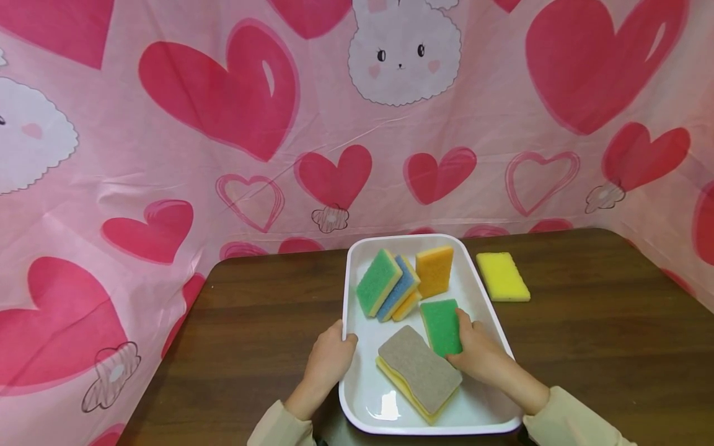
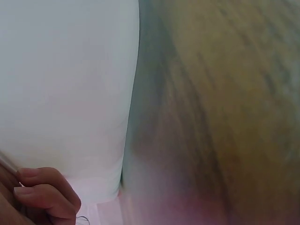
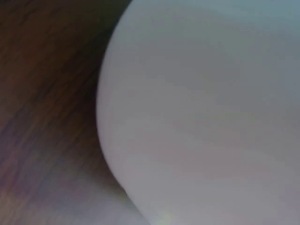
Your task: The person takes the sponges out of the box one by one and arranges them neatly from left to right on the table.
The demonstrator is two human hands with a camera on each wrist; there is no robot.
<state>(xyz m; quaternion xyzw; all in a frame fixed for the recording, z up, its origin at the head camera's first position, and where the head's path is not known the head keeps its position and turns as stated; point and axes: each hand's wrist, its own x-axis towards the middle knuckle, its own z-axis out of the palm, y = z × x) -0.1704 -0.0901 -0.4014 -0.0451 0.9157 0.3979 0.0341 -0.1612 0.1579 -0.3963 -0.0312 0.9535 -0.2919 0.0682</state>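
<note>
A white tray (image 1: 365,406) takes up the middle of the head view. My left hand (image 1: 330,354) grips its left rim, and the curled fingers (image 2: 49,197) show at lower left in the left wrist view. Inside the tray, my right hand (image 1: 478,353) pinches the right edge of a green sponge (image 1: 442,325). Beside that lies a grey-topped yellow sponge (image 1: 418,368), near the tray's front. Green (image 1: 378,282), blue (image 1: 400,290) and orange (image 1: 407,306) sponges lean together at back left. Another orange sponge (image 1: 435,271) stands at back right. The right wrist view shows only blurred tray and table, no hand.
A yellow sponge (image 1: 503,277) lies on the dark wooden table (image 1: 268,310), just outside the tray's right rim. Behind the table hangs a pink cloth (image 1: 329,124) printed with hearts and rabbits.
</note>
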